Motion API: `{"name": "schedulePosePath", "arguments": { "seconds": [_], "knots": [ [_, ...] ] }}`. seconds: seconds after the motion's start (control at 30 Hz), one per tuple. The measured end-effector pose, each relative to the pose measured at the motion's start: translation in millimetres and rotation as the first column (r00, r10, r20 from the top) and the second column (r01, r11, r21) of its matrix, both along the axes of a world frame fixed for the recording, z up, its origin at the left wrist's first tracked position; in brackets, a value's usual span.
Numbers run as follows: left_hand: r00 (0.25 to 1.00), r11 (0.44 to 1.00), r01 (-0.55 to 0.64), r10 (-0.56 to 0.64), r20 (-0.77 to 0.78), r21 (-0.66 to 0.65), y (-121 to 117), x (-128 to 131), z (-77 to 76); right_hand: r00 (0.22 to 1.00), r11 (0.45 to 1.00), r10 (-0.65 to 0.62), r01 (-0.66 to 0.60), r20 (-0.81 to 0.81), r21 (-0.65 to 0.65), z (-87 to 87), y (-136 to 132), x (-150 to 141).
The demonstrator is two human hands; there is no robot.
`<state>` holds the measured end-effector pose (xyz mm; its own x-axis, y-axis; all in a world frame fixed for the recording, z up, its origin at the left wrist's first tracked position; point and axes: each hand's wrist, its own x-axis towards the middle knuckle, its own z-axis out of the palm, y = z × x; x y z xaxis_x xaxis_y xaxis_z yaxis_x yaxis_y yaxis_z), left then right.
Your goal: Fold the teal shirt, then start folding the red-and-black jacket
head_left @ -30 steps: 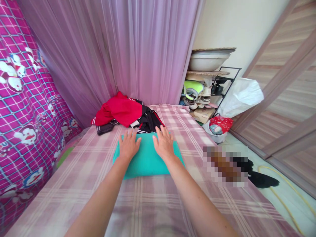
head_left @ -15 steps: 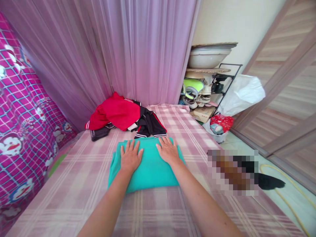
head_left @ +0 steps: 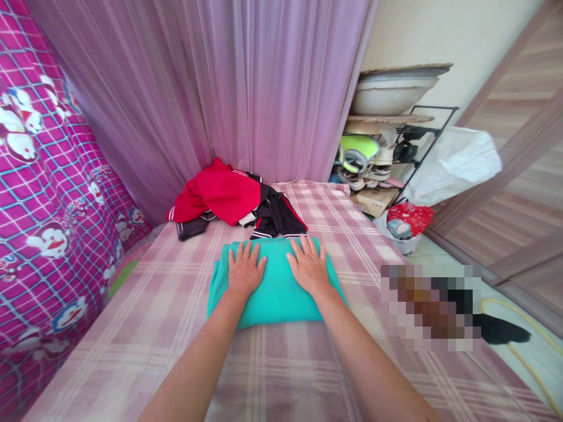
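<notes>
Palms down with fingers spread, left hand (head_left: 244, 271) and right hand (head_left: 309, 268) press flat on the folded teal cloth (head_left: 275, 287) lying mid-bed (head_left: 132, 328), apparently to flatten it, gripping nothing.

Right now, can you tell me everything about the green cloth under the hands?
The green cloth is teal, soft-looking fabric, folded into a flat rectangle with smooth, rounded edges. It lies on the pink checked bedsheet, just in front of a pile of red and black clothes. The left hand and the right hand both rest flat on its far half, palms down and fingers spread.
</notes>
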<state>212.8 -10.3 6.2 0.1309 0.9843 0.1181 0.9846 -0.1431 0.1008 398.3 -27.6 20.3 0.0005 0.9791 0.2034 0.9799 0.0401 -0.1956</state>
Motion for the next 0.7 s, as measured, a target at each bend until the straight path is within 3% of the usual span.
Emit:
{"name": "schedulePosePath", "arguments": {
  "seconds": [0.1,0.23,0.33,0.4,0.47,0.57,0.7],
  "knots": [
    [1.0,1.0,0.004,-0.004,-0.014,-0.017,-0.3,0.3,6.8,1.0,0.988,-0.008,0.009,0.01,-0.153,-15.4,-2.1,2.3],
    [1.0,1.0,-0.01,0.01,0.011,-0.026,-8.7,23.4,29.4,1.0,0.991,-0.018,0.02,0.014,-0.131,-20.3,-1.8,3.2],
    [0.993,0.995,0.079,-0.084,0.086,0.06,-14.9,52.5,45.2,1.0,0.992,-0.024,0.024,0.004,-0.127,-17.3,-2.8,2.9],
    [0.987,0.99,0.109,-0.118,0.109,0.085,-13.3,61.4,47.8,1.0,0.992,-0.025,0.025,0.002,-0.127,-16.6,-3.4,3.0],
    [0.994,0.998,0.051,-0.054,0.094,0.035,-7.7,53.3,41.7,1.0,0.992,-0.024,0.025,0.013,-0.121,-17.3,-3.7,3.0],
    [0.998,0.997,-0.054,0.056,0.029,-0.061,-1.3,15.0,22.3,0.999,0.994,-0.02,0.024,0.036,-0.109,-19.4,-3.9,2.4],
    [0.989,0.989,-0.149,0.149,-0.007,0.01,-5.9,-33.1,2.7,0.999,0.996,-0.01,0.014,0.038,-0.093,-21.8,-3.6,4.2]
  ]
}}
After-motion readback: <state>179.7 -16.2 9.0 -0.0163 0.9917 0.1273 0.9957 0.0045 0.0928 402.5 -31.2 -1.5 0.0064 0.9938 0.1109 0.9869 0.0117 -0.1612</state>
